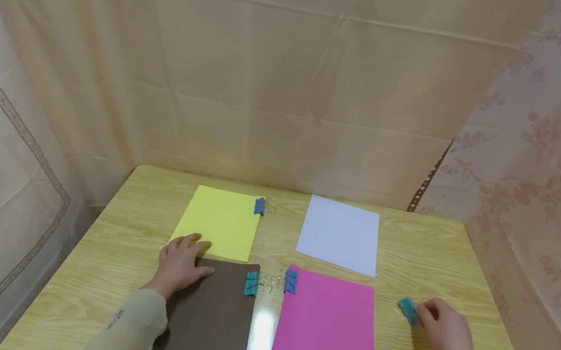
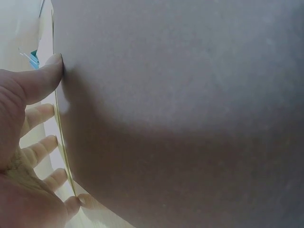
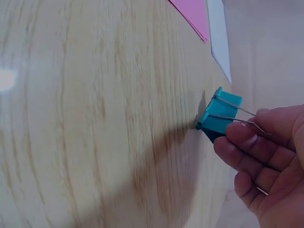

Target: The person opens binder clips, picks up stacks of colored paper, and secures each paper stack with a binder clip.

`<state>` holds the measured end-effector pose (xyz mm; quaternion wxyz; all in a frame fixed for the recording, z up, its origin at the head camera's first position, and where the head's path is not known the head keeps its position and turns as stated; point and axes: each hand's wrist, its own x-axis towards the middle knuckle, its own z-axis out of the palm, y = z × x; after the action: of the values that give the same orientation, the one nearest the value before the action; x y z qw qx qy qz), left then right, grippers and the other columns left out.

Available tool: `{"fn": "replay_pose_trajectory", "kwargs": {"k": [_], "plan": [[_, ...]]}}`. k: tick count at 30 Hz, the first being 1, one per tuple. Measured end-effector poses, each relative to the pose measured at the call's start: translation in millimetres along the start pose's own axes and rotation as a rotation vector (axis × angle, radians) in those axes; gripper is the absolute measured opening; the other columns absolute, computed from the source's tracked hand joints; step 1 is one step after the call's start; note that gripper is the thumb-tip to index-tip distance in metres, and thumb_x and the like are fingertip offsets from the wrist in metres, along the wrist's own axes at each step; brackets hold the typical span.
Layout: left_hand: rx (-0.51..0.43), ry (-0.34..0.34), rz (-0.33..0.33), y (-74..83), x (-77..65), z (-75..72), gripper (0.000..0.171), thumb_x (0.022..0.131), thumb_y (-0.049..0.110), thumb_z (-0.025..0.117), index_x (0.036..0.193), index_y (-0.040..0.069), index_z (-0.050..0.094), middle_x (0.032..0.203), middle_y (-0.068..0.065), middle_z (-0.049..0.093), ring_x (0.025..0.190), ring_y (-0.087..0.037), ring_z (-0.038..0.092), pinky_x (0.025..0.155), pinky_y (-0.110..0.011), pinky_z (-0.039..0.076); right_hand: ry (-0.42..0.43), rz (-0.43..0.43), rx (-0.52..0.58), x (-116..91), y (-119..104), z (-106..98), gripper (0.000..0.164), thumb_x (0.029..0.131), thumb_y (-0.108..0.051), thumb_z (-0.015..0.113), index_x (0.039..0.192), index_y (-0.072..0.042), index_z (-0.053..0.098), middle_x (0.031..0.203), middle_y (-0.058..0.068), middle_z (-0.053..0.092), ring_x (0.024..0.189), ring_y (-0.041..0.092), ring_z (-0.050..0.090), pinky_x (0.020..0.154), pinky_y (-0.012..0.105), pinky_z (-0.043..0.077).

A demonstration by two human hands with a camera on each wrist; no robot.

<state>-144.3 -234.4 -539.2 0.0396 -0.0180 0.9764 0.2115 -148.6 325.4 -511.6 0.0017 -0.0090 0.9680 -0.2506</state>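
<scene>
My right hand (image 1: 447,332) pinches a teal binder clip (image 3: 221,111) by its wire handles, to the right of the magenta paper stack (image 1: 328,333). My left hand (image 1: 180,267) lies with fingers spread at the far left corner of the dark brown paper stack (image 1: 212,319). Its thumb rests at the brown stack's edge, and its fingertips reach the near edge of the yellow paper stack (image 1: 221,221). Another teal binder clip (image 1: 252,283) grips the brown stack's right edge. A blue binder clip (image 1: 291,281) sits on the magenta stack's upper left corner.
White paper (image 1: 340,235) lies at the back right of the wooden table (image 1: 430,251). Another blue binder clip (image 1: 260,206) holds the yellow stack's upper right corner. Cloth curtains (image 1: 297,78) hang behind the table and along both sides.
</scene>
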Motion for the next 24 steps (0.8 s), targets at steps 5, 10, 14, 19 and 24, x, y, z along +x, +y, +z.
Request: {"fn": "replay_pose_trajectory", "kwargs": {"k": [5,10,14,19,24], "plan": [[-0.017,-0.005,-0.001,0.6,-0.1,-0.1,0.065,0.089,0.038,0.079,0.145,0.012,0.057,0.158,-0.02,0.037,0.143,-0.053,0.026,0.109,-0.074,0.02,0.031,-0.016,0.019,-1,-5,5,0.024,0.103,-0.021,0.059,0.102,0.001,0.068,0.091,0.014,0.072,0.085,0.032,0.066,0.073,0.046,0.051],[-0.019,-0.003,0.003,0.4,-0.4,-0.3,0.066,0.089,0.039,0.079,0.145,0.012,0.056,0.158,-0.02,0.037,0.143,-0.053,0.026,0.109,-0.074,0.019,0.031,-0.013,0.051,-1,-9,10,0.023,0.103,-0.02,0.059,0.105,0.001,0.068,0.092,0.013,0.072,0.082,0.026,0.064,0.068,0.038,0.05],[-0.014,0.0,0.009,-0.4,-0.2,0.5,0.066,0.09,0.039,0.078,0.145,0.012,0.056,0.158,-0.02,0.037,0.143,-0.053,0.027,0.109,-0.074,0.019,0.011,0.018,0.092,0,-11,14,0.026,0.105,-0.024,0.058,0.107,0.0,0.068,0.092,0.01,0.072,0.08,0.021,0.06,0.066,0.034,0.048],[0.001,0.004,0.014,0.3,-2.2,0.1,0.063,0.091,0.038,0.077,0.144,0.012,0.057,0.157,-0.02,0.038,0.141,-0.053,0.029,0.108,-0.075,0.021,0.018,0.019,0.107,0,-13,19,0.025,0.104,-0.026,0.058,0.105,-0.004,0.069,0.094,0.009,0.073,0.083,0.021,0.061,0.069,0.034,0.048],[0.0,0.003,0.014,0.4,-2.5,-0.3,0.063,0.091,0.038,0.077,0.145,0.012,0.056,0.157,-0.02,0.038,0.142,-0.053,0.029,0.108,-0.075,0.021,0.018,0.009,0.118,-1,-13,22,0.024,0.105,-0.025,0.058,0.106,-0.004,0.069,0.096,0.009,0.075,0.087,0.024,0.064,0.071,0.035,0.05]]}}
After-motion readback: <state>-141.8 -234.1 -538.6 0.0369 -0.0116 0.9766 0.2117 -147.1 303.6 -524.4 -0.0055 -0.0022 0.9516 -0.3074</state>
